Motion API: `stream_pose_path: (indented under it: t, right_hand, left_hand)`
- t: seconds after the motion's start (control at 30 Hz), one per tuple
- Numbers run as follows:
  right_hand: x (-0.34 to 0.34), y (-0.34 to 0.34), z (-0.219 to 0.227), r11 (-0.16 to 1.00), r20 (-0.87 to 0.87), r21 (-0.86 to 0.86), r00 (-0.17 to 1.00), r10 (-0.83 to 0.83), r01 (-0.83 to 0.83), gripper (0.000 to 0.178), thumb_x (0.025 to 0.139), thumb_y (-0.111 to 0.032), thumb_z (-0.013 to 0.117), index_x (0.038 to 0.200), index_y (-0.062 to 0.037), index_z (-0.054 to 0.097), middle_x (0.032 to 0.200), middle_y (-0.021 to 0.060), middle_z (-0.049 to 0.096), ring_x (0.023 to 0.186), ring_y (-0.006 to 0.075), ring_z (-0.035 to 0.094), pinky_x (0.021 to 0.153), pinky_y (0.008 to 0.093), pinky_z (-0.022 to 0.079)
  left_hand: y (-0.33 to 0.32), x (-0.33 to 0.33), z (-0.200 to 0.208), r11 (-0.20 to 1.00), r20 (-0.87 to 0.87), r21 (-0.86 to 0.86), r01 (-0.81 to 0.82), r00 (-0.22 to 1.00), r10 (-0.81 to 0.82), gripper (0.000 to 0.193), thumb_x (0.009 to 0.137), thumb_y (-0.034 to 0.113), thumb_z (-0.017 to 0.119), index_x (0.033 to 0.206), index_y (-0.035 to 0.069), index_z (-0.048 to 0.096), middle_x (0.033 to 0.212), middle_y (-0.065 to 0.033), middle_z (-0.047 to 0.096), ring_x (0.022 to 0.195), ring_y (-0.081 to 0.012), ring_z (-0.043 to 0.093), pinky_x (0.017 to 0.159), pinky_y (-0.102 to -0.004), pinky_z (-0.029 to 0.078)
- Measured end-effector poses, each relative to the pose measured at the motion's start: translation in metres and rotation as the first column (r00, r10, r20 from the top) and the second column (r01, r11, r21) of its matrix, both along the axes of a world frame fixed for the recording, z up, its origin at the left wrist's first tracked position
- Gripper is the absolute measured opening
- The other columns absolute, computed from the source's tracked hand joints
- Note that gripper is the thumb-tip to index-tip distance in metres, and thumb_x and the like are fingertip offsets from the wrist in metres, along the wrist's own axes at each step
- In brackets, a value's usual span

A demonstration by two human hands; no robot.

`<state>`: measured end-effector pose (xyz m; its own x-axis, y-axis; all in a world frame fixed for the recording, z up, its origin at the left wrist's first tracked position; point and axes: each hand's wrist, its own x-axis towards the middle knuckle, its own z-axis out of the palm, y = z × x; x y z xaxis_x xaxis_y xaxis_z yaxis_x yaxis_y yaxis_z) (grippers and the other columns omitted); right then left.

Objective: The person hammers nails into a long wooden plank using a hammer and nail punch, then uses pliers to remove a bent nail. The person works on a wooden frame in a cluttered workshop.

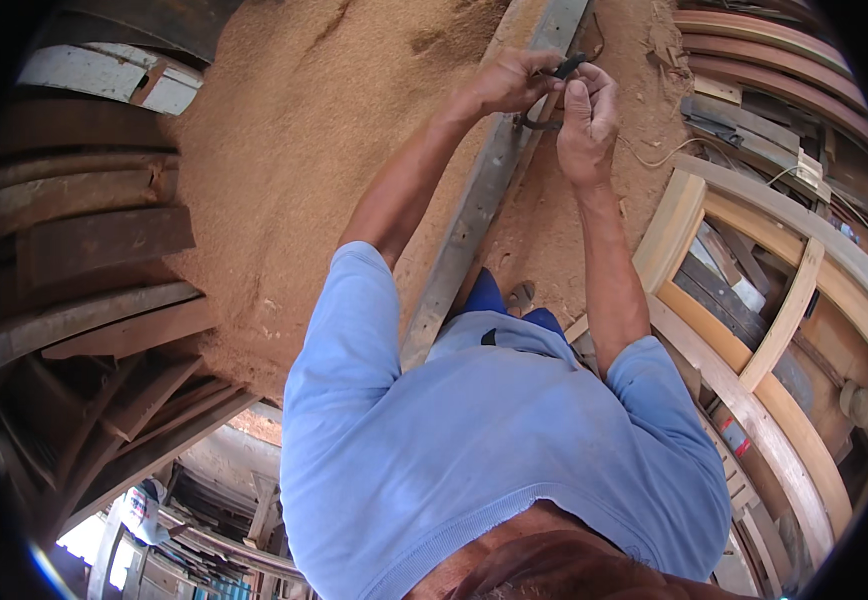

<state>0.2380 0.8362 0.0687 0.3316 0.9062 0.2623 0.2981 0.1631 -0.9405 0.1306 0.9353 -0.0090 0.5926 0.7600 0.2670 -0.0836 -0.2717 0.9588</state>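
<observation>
My left hand (516, 82) and my right hand (588, 118) meet at the upper middle, above a long grey beam (494, 165). Between their closed fingertips is a small black piece (570, 66), shaped like a short rod or cable end; its exact kind is too small to make out. Both hands pinch it, the left from one side and the right from the other. Just below the fingers, a dark curved strip (540, 124) sits against the beam's side. A thin dark cord (599, 38) curls beyond the right fingertips; whether it joins the black piece cannot be told.
Sawdust (294, 150) covers the ground on both sides of the beam. Dark boards (104, 245) are stacked along the left. To the right leans a curved wooden frame (784, 315), with reddish curved planks (774, 60) behind it. A thin pale wire (654, 163) crosses the sawdust.
</observation>
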Motion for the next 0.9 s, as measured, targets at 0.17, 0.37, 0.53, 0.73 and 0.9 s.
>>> stream_pose_path:
  t: [0.17,0.37,0.53,0.73,0.9]
  right_hand:
    - [0.020,0.026,-0.008,0.995,0.033,0.087,0.998,0.048,-0.051,0.041,0.108,-0.029,0.050,0.131,0.0042,0.054,0.112,0.0074,0.061,0.098,0.0137,0.057,0.089,0.0293,0.048]
    - [0.019,0.039,-0.009,1.000,-0.059,-0.009,0.998,0.022,-0.023,0.037,0.108,-0.025,0.049,0.126,0.0040,0.062,0.113,0.0075,0.065,0.101,0.0122,0.057,0.089,0.0293,0.049]
    - [0.016,0.049,-0.019,0.994,-0.149,0.001,0.983,-0.112,0.113,0.033,0.108,-0.024,0.049,0.119,0.0034,0.063,0.108,0.0075,0.066,0.099,0.0126,0.059,0.088,0.0285,0.049]
    - [0.012,0.045,-0.025,0.990,-0.194,-0.014,0.970,-0.144,0.144,0.036,0.106,-0.033,0.052,0.107,0.0017,0.061,0.097,0.0095,0.067,0.085,0.0147,0.060,0.076,0.0306,0.051]
    - [0.024,0.089,-0.050,0.991,0.130,0.057,0.984,-0.124,0.117,0.033,0.105,-0.033,0.058,0.100,-0.0005,0.058,0.079,-0.0001,0.058,0.069,0.0081,0.054,0.063,0.0254,0.048]
  left_hand:
    - [0.002,-0.006,0.011,0.999,-0.214,-0.017,0.052,0.975,-0.054,0.018,0.096,0.015,0.069,0.112,0.011,0.073,0.088,-0.0138,0.074,0.083,-0.0212,0.069,0.075,-0.0380,0.054]
    - [0.016,-0.006,0.007,0.992,-0.322,-0.023,0.126,0.938,-0.127,0.024,0.100,0.020,0.065,0.121,0.009,0.071,0.094,-0.0075,0.076,0.086,-0.0124,0.066,0.081,-0.0334,0.054]
    - [0.021,0.005,0.000,0.993,-0.313,-0.043,0.109,0.943,-0.116,0.023,0.100,0.022,0.065,0.115,0.007,0.071,0.091,-0.0064,0.075,0.084,-0.0121,0.066,0.079,-0.0343,0.054]
    - [0.018,-0.005,0.015,0.947,-0.343,-0.160,0.278,0.884,-0.317,0.032,0.092,0.023,0.071,0.119,0.008,0.070,0.099,-0.0118,0.073,0.096,-0.0149,0.065,0.085,-0.0346,0.053]
    - [0.005,0.011,-0.009,0.984,-0.255,-0.116,0.133,0.954,-0.159,0.062,0.075,0.027,0.080,0.128,0.003,0.058,0.111,-0.0168,0.068,0.105,-0.0228,0.064,0.088,-0.0361,0.051]
